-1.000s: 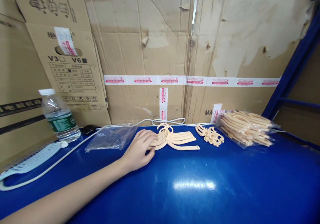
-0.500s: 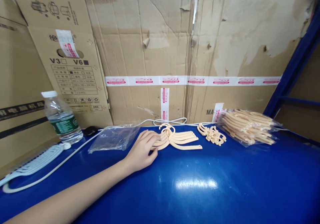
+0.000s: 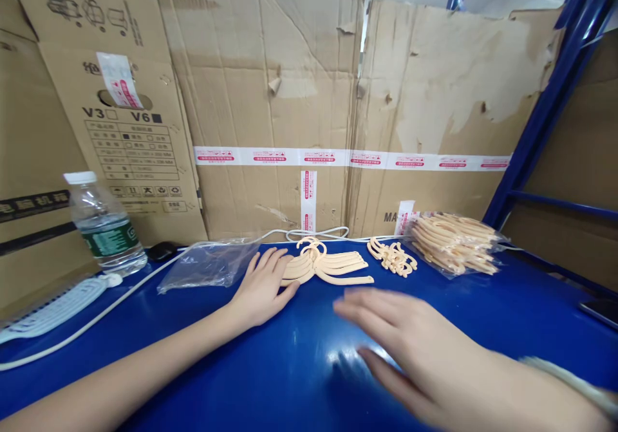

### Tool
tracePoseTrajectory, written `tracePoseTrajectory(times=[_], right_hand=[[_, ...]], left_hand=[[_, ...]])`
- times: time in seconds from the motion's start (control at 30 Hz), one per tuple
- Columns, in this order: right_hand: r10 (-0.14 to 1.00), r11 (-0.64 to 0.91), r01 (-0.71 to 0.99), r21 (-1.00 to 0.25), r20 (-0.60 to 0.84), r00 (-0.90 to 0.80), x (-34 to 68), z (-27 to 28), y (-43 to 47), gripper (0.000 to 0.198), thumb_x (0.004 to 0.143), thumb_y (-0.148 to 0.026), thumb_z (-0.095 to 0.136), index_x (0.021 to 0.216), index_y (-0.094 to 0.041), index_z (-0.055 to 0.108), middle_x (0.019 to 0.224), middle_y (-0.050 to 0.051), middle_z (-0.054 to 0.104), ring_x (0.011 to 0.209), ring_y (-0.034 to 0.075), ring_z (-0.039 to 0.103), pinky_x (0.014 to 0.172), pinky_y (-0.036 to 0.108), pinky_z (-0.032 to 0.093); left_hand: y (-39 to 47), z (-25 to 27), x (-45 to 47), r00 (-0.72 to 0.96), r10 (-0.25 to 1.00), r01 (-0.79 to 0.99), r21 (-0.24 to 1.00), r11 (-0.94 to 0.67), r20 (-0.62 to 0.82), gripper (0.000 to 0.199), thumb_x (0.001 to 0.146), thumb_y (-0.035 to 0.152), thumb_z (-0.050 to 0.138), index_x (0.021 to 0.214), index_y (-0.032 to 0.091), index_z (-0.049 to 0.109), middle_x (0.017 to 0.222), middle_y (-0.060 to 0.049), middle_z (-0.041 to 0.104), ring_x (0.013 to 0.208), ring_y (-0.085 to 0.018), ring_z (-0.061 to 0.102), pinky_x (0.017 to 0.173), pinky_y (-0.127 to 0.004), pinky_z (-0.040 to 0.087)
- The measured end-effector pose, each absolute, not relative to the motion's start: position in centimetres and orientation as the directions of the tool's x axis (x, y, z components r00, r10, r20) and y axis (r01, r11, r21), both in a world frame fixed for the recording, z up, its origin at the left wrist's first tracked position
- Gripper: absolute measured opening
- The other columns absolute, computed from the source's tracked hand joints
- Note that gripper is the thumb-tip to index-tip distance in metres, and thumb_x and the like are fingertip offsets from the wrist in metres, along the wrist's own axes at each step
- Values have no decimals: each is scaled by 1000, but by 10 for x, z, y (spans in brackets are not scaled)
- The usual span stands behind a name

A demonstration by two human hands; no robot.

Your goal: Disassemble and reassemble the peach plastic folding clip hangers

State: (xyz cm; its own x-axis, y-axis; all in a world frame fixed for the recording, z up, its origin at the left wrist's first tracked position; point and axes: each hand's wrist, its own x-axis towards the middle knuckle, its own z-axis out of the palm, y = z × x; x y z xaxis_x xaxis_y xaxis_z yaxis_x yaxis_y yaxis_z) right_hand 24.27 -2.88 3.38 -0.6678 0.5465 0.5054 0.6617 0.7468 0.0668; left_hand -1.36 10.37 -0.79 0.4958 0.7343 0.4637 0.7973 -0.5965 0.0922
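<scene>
A small stack of beige hangers (image 3: 342,263), with curved hooks at the top and arms fanned to both sides, lies on the blue table (image 3: 299,380). My left hand (image 3: 263,287) rests at the stack's left end, fingers stretched out and partly covering the left arms. Closer to me, my right hand (image 3: 410,348) hovers over the table, slightly blurred, its thumb apart from the fingers and nothing between them. Loose beige hooks (image 3: 393,256) sit in a pile right of the stack. Beyond them is a clear bag of beige hanger arms (image 3: 454,242).
On the left are a flat clear plastic bag (image 3: 207,264), a water bottle (image 3: 106,232), a black mouse (image 3: 161,250) and a pale blue hairbrush (image 3: 62,306). A white cable (image 3: 116,300) runs behind. Cardboard (image 3: 265,103) walls the back; a dark phone-like object (image 3: 601,309) lies far right.
My right hand has come into view from the lower right, over the table. My left hand stays at the hangers with its fingers spread slightly more. The view has shifted a little to the right.
</scene>
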Motion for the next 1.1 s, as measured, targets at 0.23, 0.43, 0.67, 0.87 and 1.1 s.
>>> tracePoseTrajectory(times=[0.23, 0.43, 0.67, 0.87, 1.1], right_hand=[[817, 553, 833, -4, 199, -541, 229, 15, 88, 77, 93, -51, 47, 148, 2, 34, 152, 26, 33, 142, 38, 29, 116, 54, 27], [809, 571, 821, -4, 170, -563, 251, 1, 100, 65, 101, -44, 27, 150, -1, 31, 153, 22, 32, 143, 34, 29, 116, 58, 24], [817, 546, 838, -9, 225, -530, 269, -4, 107, 60, 100, -39, 30, 147, -3, 37, 151, 21, 38, 142, 34, 33, 115, 59, 24], [803, 482, 876, -16, 408, -435, 305, 11, 101, 45, 97, -34, 39, 132, -10, 55, 138, 18, 55, 129, 31, 47, 109, 50, 34], [864, 291, 951, -107, 456, -214, 371, 22, 103, 29, 91, -33, 43, 92, -17, 67, 83, 10, 71, 78, 25, 66, 66, 33, 48]], left_hand=[[109, -17, -17, 486, 812, 841, 80, -535, 323, 59, 95, 50, 42, 144, 16, 44, 151, -17, 41, 141, -41, 31, 108, -65, 30], [121, -19, -15, 564, 764, 790, 67, -610, 314, 55, 98, 46, 41, 143, 16, 44, 148, -19, 44, 139, -37, 37, 108, -61, 34], [132, -12, 2, 598, 733, 755, 77, -651, 325, 51, 97, 44, 42, 140, 16, 46, 146, -18, 47, 138, -37, 39, 109, -62, 31], [111, -6, -8, 612, 702, 739, 53, -672, 364, 46, 95, 35, 47, 138, 18, 45, 146, -14, 48, 139, -34, 36, 114, -64, 22], [102, -9, -26, 615, 614, 685, 51, -727, 495, 31, 93, 24, 47, 123, 18, 53, 127, -12, 60, 122, -30, 52, 105, -54, 38]])
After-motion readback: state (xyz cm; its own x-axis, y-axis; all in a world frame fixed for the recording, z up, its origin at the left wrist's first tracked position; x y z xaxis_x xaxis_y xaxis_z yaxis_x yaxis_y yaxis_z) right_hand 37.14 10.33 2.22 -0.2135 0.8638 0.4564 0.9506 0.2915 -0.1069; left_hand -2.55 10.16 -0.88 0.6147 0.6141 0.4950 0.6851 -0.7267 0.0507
